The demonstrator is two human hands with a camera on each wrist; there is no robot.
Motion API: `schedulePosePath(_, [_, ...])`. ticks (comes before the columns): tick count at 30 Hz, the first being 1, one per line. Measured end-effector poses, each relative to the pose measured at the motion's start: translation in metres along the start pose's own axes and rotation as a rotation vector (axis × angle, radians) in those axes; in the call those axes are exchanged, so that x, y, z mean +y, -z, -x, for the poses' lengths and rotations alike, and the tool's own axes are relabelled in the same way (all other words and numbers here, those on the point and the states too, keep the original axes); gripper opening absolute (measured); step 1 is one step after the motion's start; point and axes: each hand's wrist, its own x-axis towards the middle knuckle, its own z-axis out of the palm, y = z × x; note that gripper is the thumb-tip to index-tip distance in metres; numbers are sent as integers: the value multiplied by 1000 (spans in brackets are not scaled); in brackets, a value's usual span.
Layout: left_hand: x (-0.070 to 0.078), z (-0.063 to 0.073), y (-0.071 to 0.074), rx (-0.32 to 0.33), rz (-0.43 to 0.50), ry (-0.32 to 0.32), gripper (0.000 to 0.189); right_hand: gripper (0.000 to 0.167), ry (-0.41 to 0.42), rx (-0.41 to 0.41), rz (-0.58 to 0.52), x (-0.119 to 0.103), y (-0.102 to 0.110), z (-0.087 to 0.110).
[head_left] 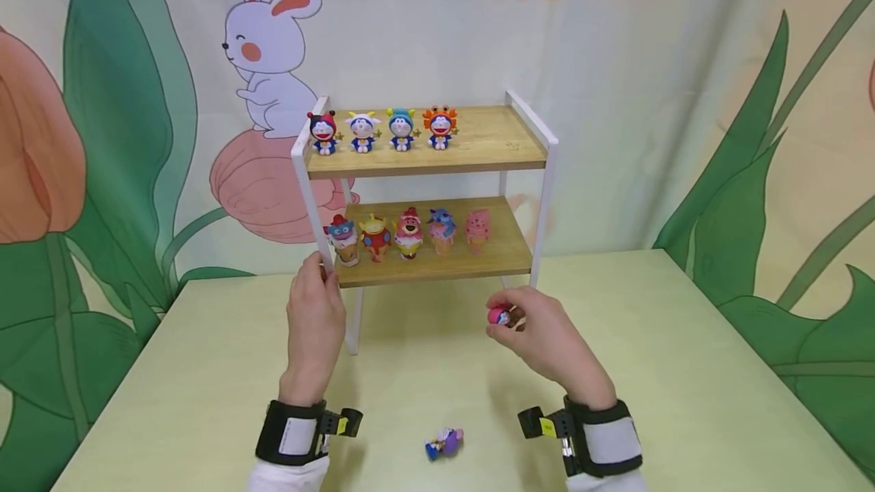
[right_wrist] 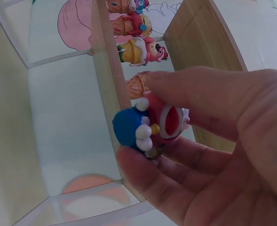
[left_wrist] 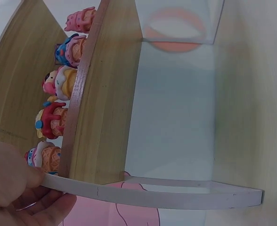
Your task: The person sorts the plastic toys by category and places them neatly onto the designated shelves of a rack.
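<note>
My left hand [head_left: 314, 325] grips the white front-left post [left_wrist: 143, 197] of a two-tier wooden rack [head_left: 488, 139], thumb and fingers on either side of it at the lower board. In my right hand [head_left: 547, 336] a small figurine [right_wrist: 130, 128] with a pink-red hood and blue body is pinched between thumb and fingers. That hand is in front of the rack's right side, below the lower shelf [head_left: 502, 238] in the head view. Another figurine [head_left: 447, 443], purple, white and blue, lies on its side on the table, between my wrists.
Several blue-and-white figurines in animal hoods, such as a crab-hooded one [head_left: 440, 127], line the top shelf's left part. Several ice-cream-cone figurines, including a pink one [head_left: 478, 228], stand along the lower shelf. A printed curtain [head_left: 615, 97] hangs behind the pale table [head_left: 683, 370].
</note>
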Motion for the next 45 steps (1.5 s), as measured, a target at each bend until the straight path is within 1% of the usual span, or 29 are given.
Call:
schedulePosePath(6, [0, 4, -3, -15, -4, 17, 29, 25, 13, 23, -7, 1, 1, 2])
schedulePosePath(10, [-2, 4, -1, -5, -19, 18, 29, 25, 48, 40, -17, -2, 3, -1])
schedulePosePath(13, [-2, 3, 0, 3, -22, 12, 29, 26, 70, 51, -24, -6, 6, -2])
schedulePosePath(18, [-1, -2, -1, 0, -13, -13, 30, 27, 78, 88, -14, -10, 13, 0])
schedulePosePath(23, [1, -4, -1, -5, -25, 0, 29, 27, 99, 110, -3, -13, 17, 1])
schedulePosePath(29, [1, -4, 3, -3, -36, 1, 29, 28, 140, 139, -15, -22, 18, 3])
schedulePosePath(35, [-1, -2, 4, 0, -30, 8, 28, 31, 162, 146, -24, -28, 20, 3])
schedulePosePath(45, [0, -1, -1, 2, -21, -2, 28, 29, 209, 162, -22, -33, 22, 3])
